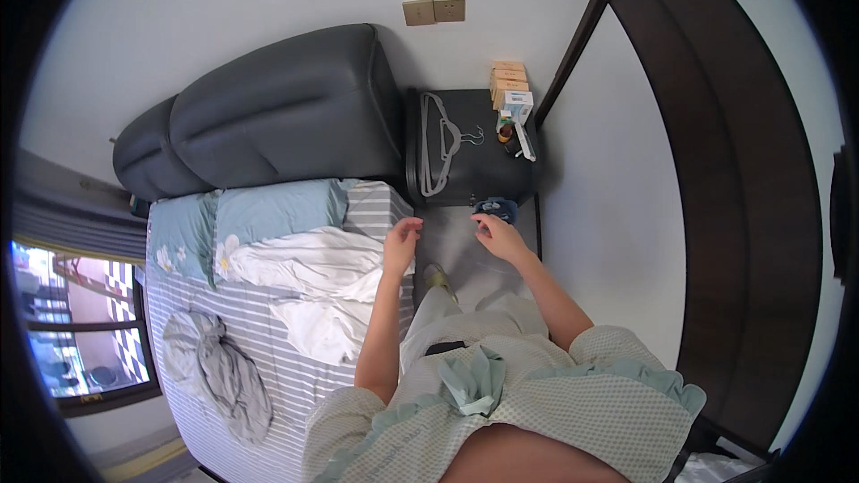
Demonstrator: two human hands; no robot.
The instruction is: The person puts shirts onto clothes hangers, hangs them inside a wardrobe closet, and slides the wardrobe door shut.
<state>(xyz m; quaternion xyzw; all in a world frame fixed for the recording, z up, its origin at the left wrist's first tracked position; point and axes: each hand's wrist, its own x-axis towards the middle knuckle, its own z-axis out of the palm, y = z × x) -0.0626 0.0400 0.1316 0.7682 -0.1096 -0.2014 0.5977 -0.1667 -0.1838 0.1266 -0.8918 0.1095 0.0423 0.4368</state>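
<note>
My left hand [402, 243] is raised near the side of the bed, its fingers loosely curled and apart with nothing in them. Beyond its wrist, white garments or cloths [315, 261] lie crumpled on the striped bed sheet [295, 409]. My right hand [496, 235] hovers over the floor, also without a thing in it, fingers apart. Just past it stands a small blue bin [508, 208] with some contents, partly hidden by the hand. Grey clothes hangers [441, 147] lie on the black nightstand [470, 191] ahead of both hands.
Several small boxes [508, 84] and a brown bottle [504, 134] stand on the nightstand. Pillows [282, 210] rest against the black headboard [282, 121]. A grey bundled cloth [218, 376] lies on the bed. A dark-framed window [87, 329] is at left, a dark wooden panel [745, 168] at right.
</note>
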